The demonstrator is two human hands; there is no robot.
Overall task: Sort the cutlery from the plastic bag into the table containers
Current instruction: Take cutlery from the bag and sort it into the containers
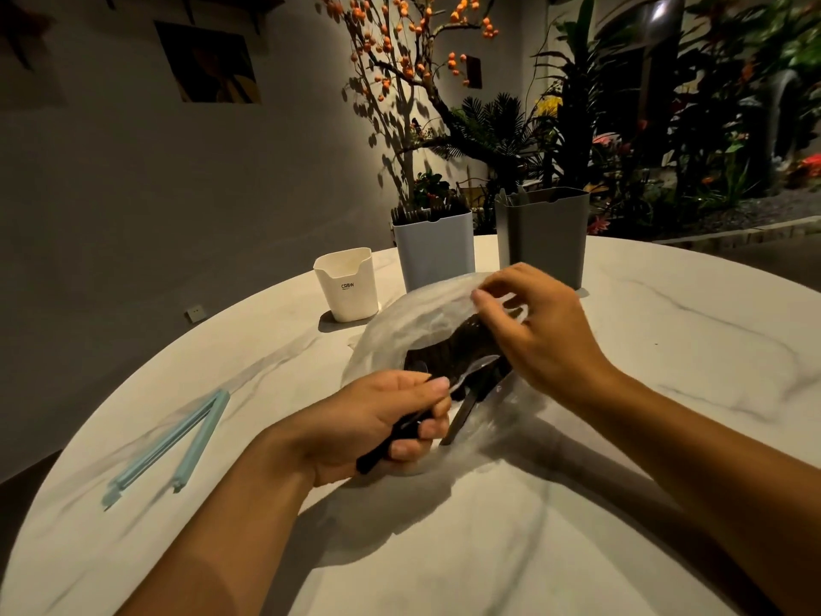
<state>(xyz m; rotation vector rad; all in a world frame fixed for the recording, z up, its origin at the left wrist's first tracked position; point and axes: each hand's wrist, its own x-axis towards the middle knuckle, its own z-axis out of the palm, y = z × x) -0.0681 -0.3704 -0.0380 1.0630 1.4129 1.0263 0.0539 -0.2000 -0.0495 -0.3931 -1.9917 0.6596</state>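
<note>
A clear plastic bag (400,331) lies in the middle of the white marble table (666,393), with dark cutlery (453,353) inside it. My left hand (382,424) grips a black cutlery handle (377,455) and pinches a clear plastic spoon (477,366) at the bag's mouth. My right hand (537,331) pinches the bag's upper edge and holds it up. Behind the bag stand three containers: a white one (346,286), a light blue one (435,251) with dark cutlery in it, and a grey one (542,233).
A light blue bag clip (177,442) lies open on the table at the left. Another dark utensil (462,415) sticks out of the bag's mouth. Plants and a wall stand beyond the table's far edge.
</note>
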